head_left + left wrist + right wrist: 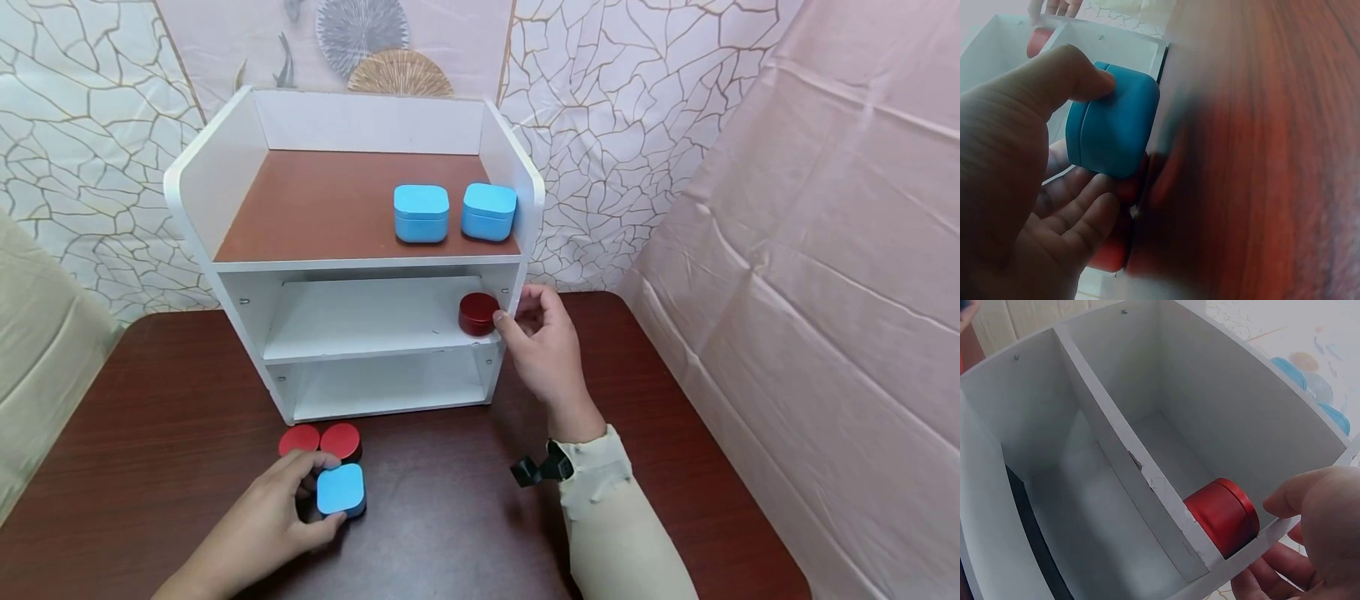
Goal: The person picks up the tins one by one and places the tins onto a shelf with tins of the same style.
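My left hand is low on the left, over the table. It pinches a small blue square tin with rounded corners, thumb on one side and fingers on the other. Just beyond that tin are two round red tins, one on the left and one on the right. My right hand is at the right side panel of a white shelf unit, its thumb inside the panel and its other fingers outside. Right by the thumb tip, a dark red round tin stands at the right end of the middle shelf.
Two more blue tins, a left one and a right one, stand on the unit's brown top board. The unit stands toward the back of a dark wooden table. Patterned cloth hangs behind; pale cloth flanks the right side.
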### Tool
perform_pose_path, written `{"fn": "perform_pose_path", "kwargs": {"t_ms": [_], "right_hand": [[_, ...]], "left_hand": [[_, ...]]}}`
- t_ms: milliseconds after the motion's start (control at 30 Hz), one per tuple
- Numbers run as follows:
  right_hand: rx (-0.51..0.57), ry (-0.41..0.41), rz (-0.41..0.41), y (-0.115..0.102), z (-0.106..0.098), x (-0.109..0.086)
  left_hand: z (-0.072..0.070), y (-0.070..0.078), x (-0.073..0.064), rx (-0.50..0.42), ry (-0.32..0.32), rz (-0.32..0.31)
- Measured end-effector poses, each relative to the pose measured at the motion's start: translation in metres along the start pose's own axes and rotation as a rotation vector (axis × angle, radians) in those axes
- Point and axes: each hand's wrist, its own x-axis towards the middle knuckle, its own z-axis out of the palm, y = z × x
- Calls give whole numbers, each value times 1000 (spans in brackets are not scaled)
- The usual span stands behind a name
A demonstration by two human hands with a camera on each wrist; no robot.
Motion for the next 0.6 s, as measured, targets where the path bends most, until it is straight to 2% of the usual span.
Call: {"fn": "perform_pose_path", "kwargs": {"t_ms": [133, 367, 600], "right_hand": [[-1, -1, 0, -8, 0, -3], [4, -4, 0, -6, 0, -2], [0, -6, 7, -7, -1, -3]], "left_hand": [[-1, 1, 0, 5, 13, 9], [-7, 4, 0, 14, 14, -9], [-14, 7, 1, 26, 19, 3]]}}
